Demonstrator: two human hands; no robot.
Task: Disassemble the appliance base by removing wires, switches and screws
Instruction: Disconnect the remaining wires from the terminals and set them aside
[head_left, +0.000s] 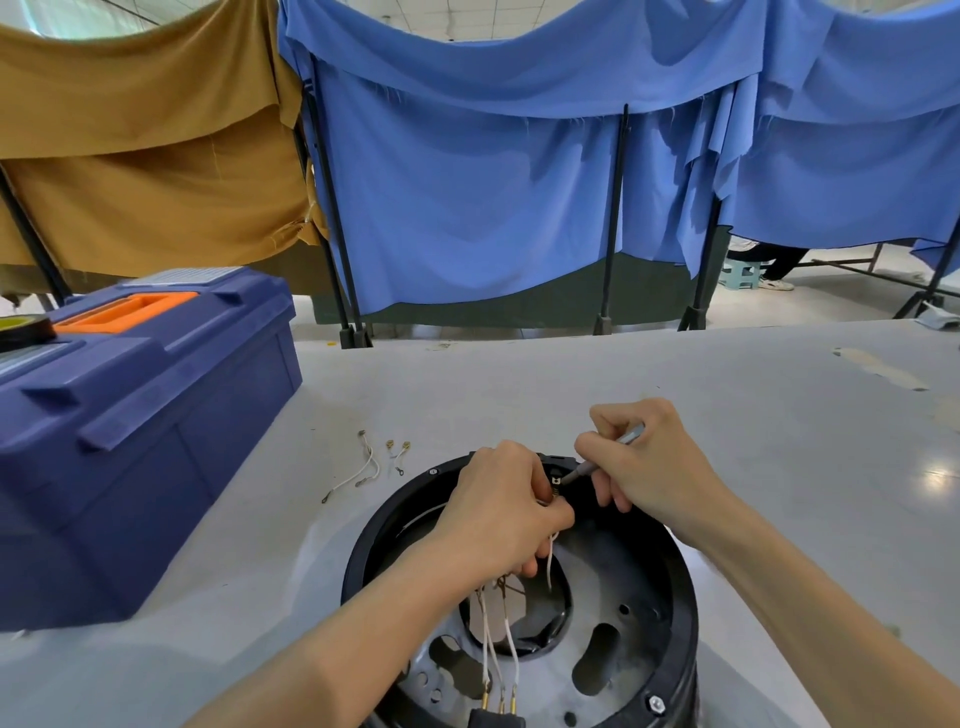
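The round black appliance base (670, 597) lies open side up on the table in front of me. My left hand (498, 509) reaches inside its far rim and grips white wires (551, 558) near a small terminal part (556, 475). My right hand (649, 462) holds a thin grey screwdriver (602, 454) like a pen, its tip at that terminal. More white wires with brass ends (498, 654) run down to a black plug block (493, 719) at the near rim. A hex screw (657, 704) sits on the rim at lower right.
A blue toolbox (130, 431) with an orange handle stands at the left, a roll of tape (23, 330) on its lid. Loose removed wires (358, 470) and small terminals (397, 452) lie on the grey table (779, 415) behind the base. Blue and brown cloth screens hang beyond.
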